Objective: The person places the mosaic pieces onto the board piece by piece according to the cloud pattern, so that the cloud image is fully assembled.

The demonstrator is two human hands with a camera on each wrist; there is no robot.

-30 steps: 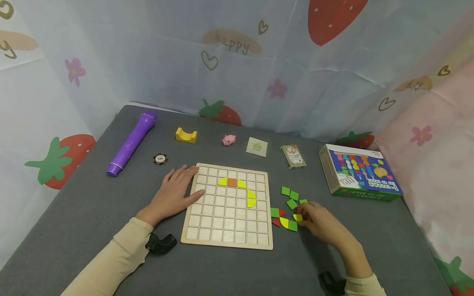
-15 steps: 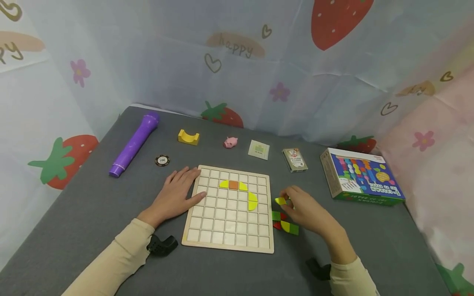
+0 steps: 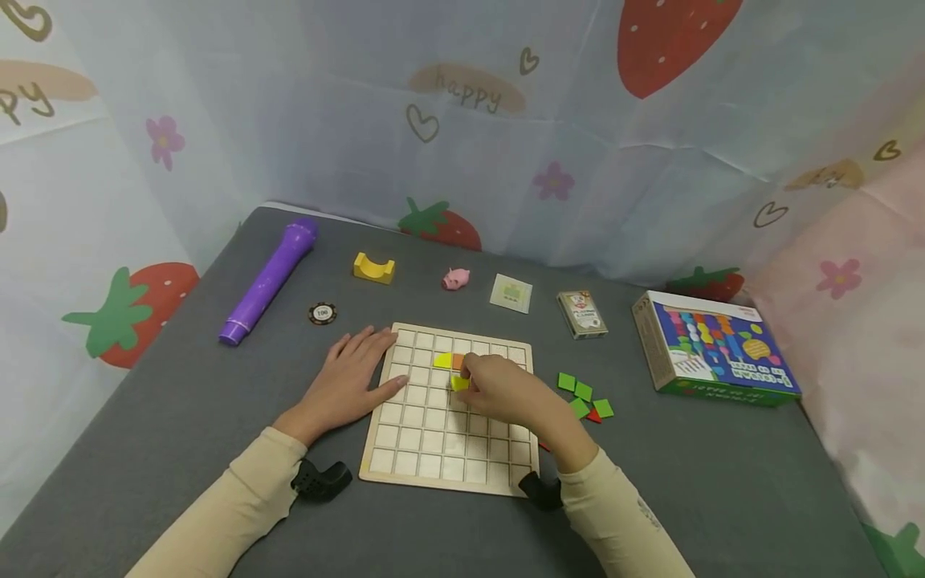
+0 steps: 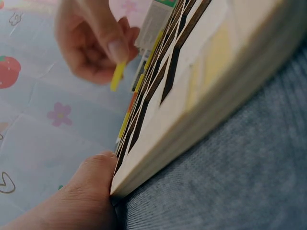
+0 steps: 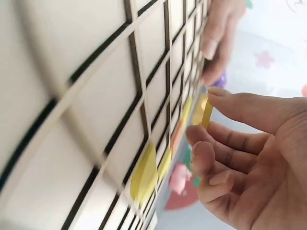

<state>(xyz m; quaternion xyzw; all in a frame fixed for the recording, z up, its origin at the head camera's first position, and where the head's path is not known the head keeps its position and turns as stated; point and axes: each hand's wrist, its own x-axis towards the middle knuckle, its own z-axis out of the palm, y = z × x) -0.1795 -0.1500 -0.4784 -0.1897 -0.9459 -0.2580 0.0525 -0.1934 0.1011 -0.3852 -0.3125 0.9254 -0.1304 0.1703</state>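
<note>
My left hand (image 3: 347, 381) rests on the left edge of a wooden grid board (image 3: 429, 441), its fingers straight and its thumb on the board. Above the upper middle of the board, my right hand (image 3: 509, 393) pinches a yellow tile (image 3: 458, 384) between thumb and fingers; the left wrist view shows this yellow tile (image 4: 117, 76) held clear of the surface. A yellow quarter-round tile (image 3: 442, 360) and an orange square tile (image 3: 458, 362) lie in the grid. More yellow tiles (image 5: 145, 177) show in the right wrist view; my right hand hides them in the head view.
Several green square tiles (image 3: 567, 381) and a red triangle tile (image 3: 594, 416) lie right of the board. Behind stand a purple microphone (image 3: 270, 281), poker chip (image 3: 322, 313), yellow block (image 3: 373, 268), pink pig (image 3: 456, 278), small square packet (image 3: 511, 293), card box (image 3: 582, 314) and larger box (image 3: 715, 345).
My right hand has picked a yellow tile from the loose tiles on the right and carried it left over the board. The left hand has stayed at the board's edge.
</note>
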